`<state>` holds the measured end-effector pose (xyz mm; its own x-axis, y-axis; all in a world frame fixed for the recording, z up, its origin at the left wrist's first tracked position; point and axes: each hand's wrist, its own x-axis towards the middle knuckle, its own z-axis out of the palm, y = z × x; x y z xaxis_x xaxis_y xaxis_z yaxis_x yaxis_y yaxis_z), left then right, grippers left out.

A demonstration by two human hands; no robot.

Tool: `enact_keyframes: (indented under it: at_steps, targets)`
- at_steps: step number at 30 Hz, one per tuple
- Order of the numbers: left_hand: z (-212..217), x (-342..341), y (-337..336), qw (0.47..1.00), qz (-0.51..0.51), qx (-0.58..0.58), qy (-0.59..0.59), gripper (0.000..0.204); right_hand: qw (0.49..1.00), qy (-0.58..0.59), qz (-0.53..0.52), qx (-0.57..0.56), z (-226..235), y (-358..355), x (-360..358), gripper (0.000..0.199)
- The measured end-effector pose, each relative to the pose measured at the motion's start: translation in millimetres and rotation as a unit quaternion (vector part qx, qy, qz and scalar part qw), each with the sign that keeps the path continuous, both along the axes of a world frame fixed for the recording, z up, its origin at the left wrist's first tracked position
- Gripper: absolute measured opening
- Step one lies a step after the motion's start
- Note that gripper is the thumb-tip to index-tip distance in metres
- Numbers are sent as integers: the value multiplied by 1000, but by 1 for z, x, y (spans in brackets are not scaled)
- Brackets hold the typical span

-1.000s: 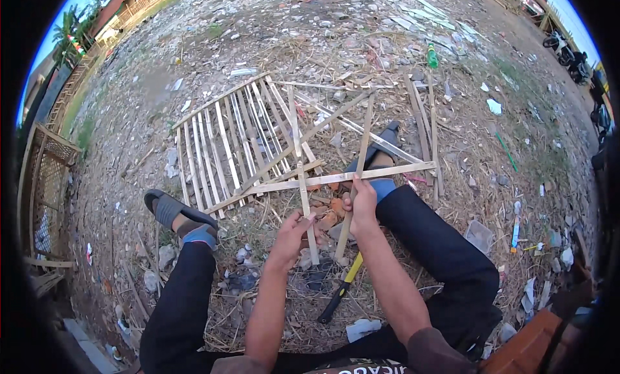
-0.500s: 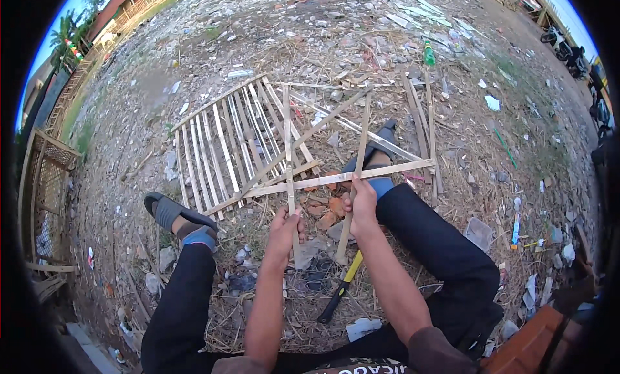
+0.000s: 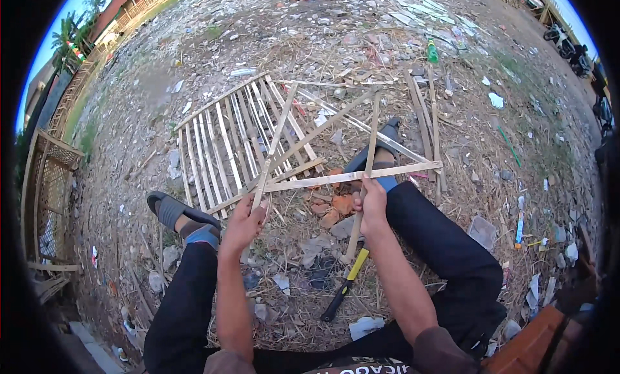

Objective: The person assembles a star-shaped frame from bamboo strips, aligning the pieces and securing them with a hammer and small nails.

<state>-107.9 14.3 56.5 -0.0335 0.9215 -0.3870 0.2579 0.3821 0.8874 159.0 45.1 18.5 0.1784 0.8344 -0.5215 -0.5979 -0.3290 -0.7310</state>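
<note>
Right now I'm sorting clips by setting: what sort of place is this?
Probably an outdoor dirt lot used as a rough work yard: littered bare ground, a bamboo slat panel lying on it, a bamboo fence frame at the left edge, and parked motorbikes far right.

slatted panel [image 3: 226, 138]: on the ground, the landmark
left hand [image 3: 242, 222]: just before the panel's near edge
cross strip [image 3: 352, 176]: right of the panel, over an upright strip [image 3: 368, 154]
right hand [image 3: 373, 206]: right of the panel, below the cross strip
hammer [image 3: 343, 285]: before the panel, between the legs
</note>
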Motion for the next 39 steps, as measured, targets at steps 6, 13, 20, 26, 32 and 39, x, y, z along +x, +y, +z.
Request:
enact_keyframes:
  at_steps: [6, 13, 20, 26, 32, 39]
  targets:
    - [58, -43, 31, 976, -131, 0, 175, 41, 1000, 25, -9, 16, -16, -3, 6, 18]
    - [99, -96, 74, 950, -143, -43, 275, 42, 995, 89, -30, 38, -11, -6, 9, 16]
    - [128, -114, 89, 919, -169, -18, 355, 43, 986, 157, -16, 62, -17, -9, 16, 16]
    - [116, -166, 84, 902, -151, 50, 403, 34, 985, 155, -1, 76, -3, -21, 22, 16]
    - [113, -171, 70, 908, -124, 74, 393, 34, 983, 146, 15, 108, 4, -24, 27, 15]
    - [91, -156, 59, 942, -107, 45, 316, 34, 984, 146, -9, 99, 4, -22, 17, 15]
